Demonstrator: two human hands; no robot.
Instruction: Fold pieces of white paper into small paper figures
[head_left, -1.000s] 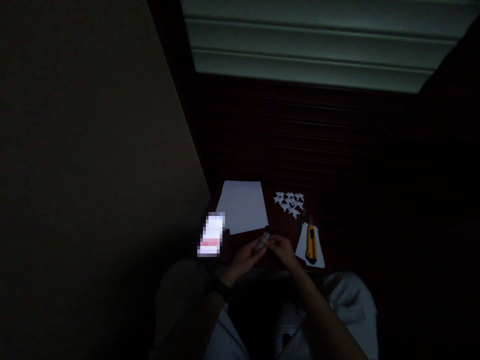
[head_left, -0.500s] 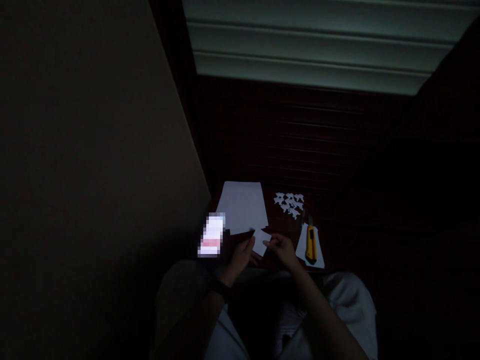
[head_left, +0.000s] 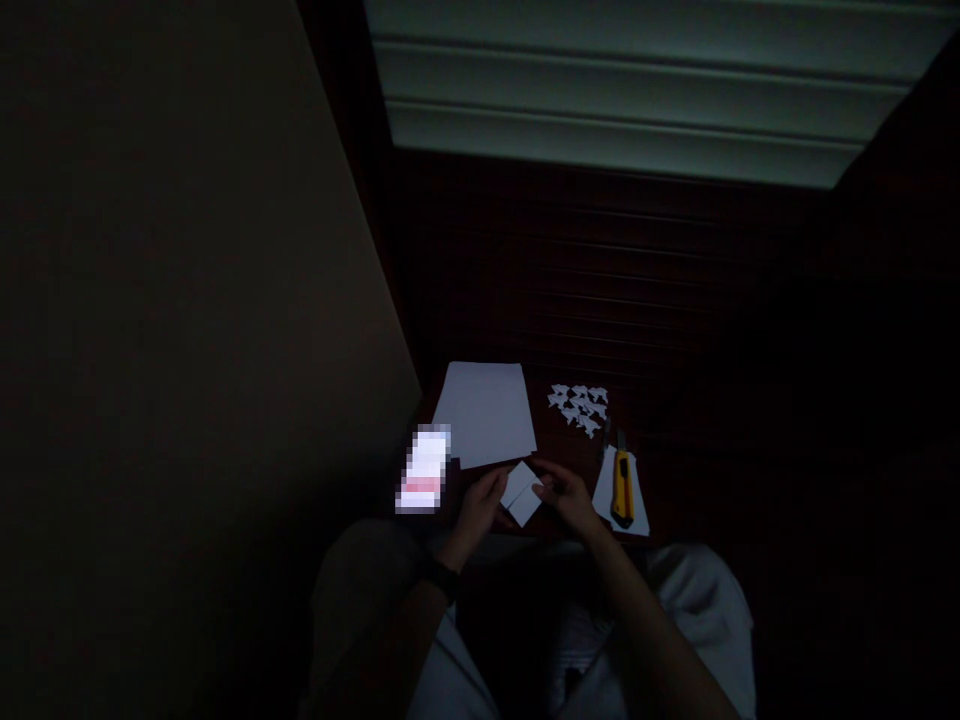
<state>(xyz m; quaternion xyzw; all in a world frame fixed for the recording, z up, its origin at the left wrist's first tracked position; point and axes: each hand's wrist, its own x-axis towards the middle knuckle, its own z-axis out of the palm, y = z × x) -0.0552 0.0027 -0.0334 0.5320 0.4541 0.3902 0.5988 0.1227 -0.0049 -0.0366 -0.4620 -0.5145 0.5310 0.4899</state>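
Note:
A small square of white paper (head_left: 521, 494) is held between my two hands near the front edge of a small dark table. It is turned corner-up like a diamond, and a slanting line, a crease or folded edge, runs across it. My left hand (head_left: 484, 500) grips its left corner. On the opposite corner, the fingers and thumb of my right hand (head_left: 568, 495) are closed. Beyond the hands lies a stack of white paper sheets (head_left: 487, 410). Several small folded white paper figures (head_left: 578, 408) are grouped at the back right.
A yellow utility knife (head_left: 622, 492) rests on white paper pieces (head_left: 604, 490) at the table's right side. A lit, blurred-out screen (head_left: 423, 470) lies at the left. Close on the left rises a wall (head_left: 225, 300); a slatted panel (head_left: 562, 250) stands behind the table.
The paper square has turned slightly and now shows a slanting line across its face. My right hand's fingers have shifted along its far edge. Other things on the table stay put.

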